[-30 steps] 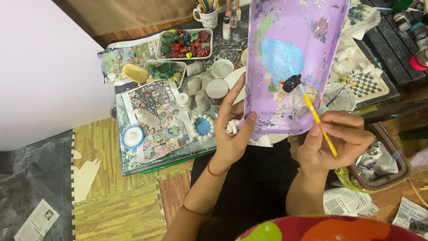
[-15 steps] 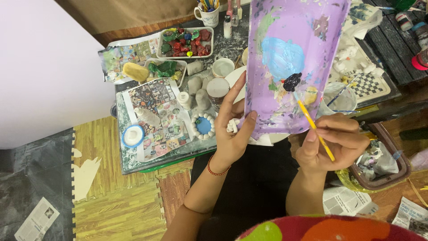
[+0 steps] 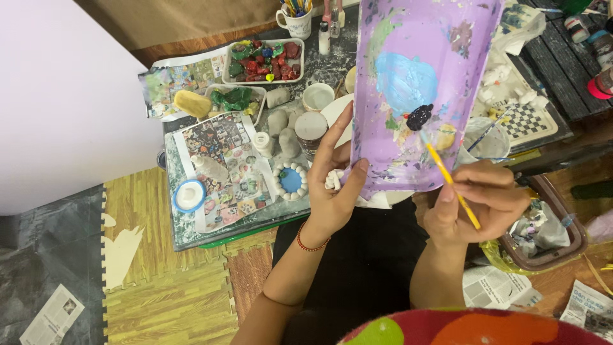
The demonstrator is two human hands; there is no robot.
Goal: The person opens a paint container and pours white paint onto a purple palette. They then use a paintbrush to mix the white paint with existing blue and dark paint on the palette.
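My left hand (image 3: pixel 335 185) grips the lower left edge of a purple tray palette (image 3: pixel 460 76) and holds it up, tilted toward me. The palette carries a light blue patch (image 3: pixel 403 82), a black blob (image 3: pixel 419 117) and smears of green, yellow and brown. My right hand (image 3: pixel 482 199) pinches a thin yellow paintbrush (image 3: pixel 450 182), whose tip touches the palette just below the black blob. A small white clay piece (image 3: pixel 332 180) sits by my left palm.
On the low table lie a collage sheet (image 3: pixel 230 163), a blue ring-shaped clay piece (image 3: pixel 290 180), a white-and-blue lid (image 3: pixel 189 195), grey clay figures (image 3: pixel 284 131), two trays of painted pieces (image 3: pixel 265 61) and a mug of brushes (image 3: pixel 295 19). A brown basket (image 3: pixel 543 236) stands at right; foam mats (image 3: pixel 159 275) cover the floor.
The brush tip has slid a little down from the black blob toward the yellow smear. My left hand and the palette stay put.
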